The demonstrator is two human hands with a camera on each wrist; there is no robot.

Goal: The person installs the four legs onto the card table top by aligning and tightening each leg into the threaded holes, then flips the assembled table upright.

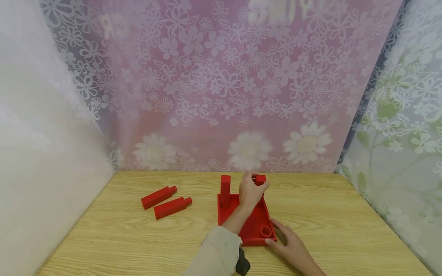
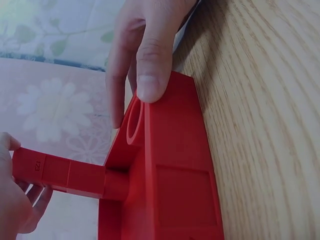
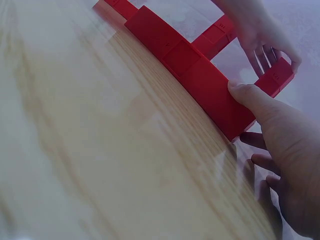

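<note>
A shallow red toy tabletop (image 1: 253,230) lies upside down on the wooden table, its raised rim facing up. At its far right corner my left hand (image 1: 250,191) grips the upper end of an upright red table leg (image 2: 57,170), whose lower end sits at a round socket. My right hand (image 1: 291,247) holds the near right corner, thumb on the front rim and fingers along the right side. Beside that thumb is a bare round socket (image 1: 266,231). Another red leg (image 1: 225,191) stands upright at the far left corner. My left forearm hides the near left corner.
To the left, two loose red legs (image 1: 159,197) (image 1: 172,207) lie on the wooden table (image 1: 131,241), their narrow ends pointing right. A flowered pink curtain (image 1: 214,96) hangs behind the table's far edge, with pale cloth on both sides.
</note>
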